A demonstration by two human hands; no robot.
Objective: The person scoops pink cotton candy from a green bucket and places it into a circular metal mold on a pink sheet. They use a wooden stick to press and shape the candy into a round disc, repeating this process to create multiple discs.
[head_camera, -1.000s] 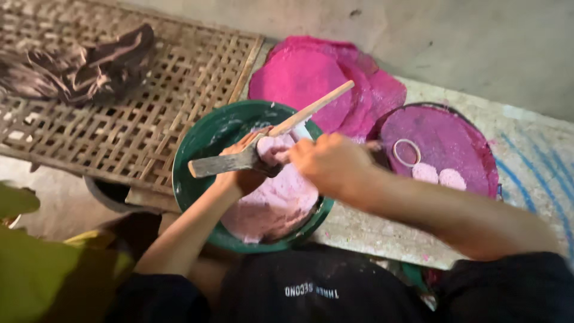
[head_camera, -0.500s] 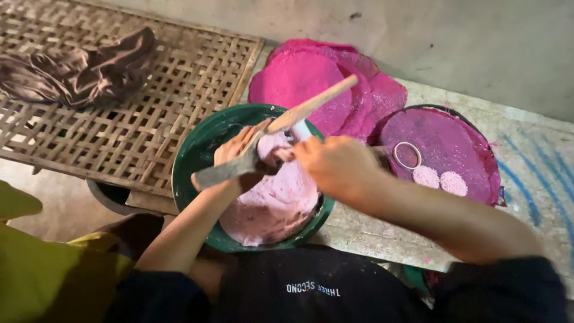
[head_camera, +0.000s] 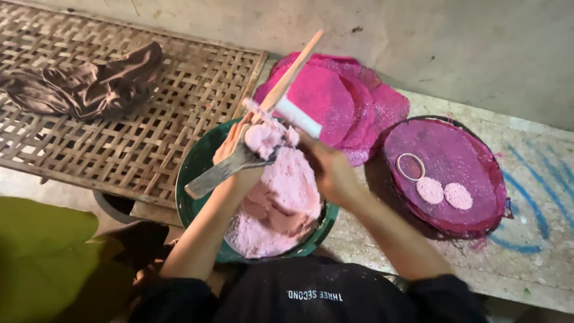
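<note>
Over one green basin (head_camera: 194, 173) heaped with pink dough (head_camera: 278, 197), the left hand (head_camera: 236, 149) gripped a flat metal scoop (head_camera: 224, 170) carrying one lump of dough (head_camera: 263, 137). The right hand (head_camera: 329, 170) was clenched around a wooden stick (head_camera: 290, 75) with a white block near its lower end, its tip meeting the lump. Beside the basin lay one round dark tray (head_camera: 478, 179) covered in magenta, bearing two small pink discs (head_camera: 443, 192) and one ring (head_camera: 411, 166). A stack of magenta sheets (head_camera: 335, 98) lay behind. One dark cloth (head_camera: 89, 81) rested on the woven bamboo mat (head_camera: 137, 137).
</note>
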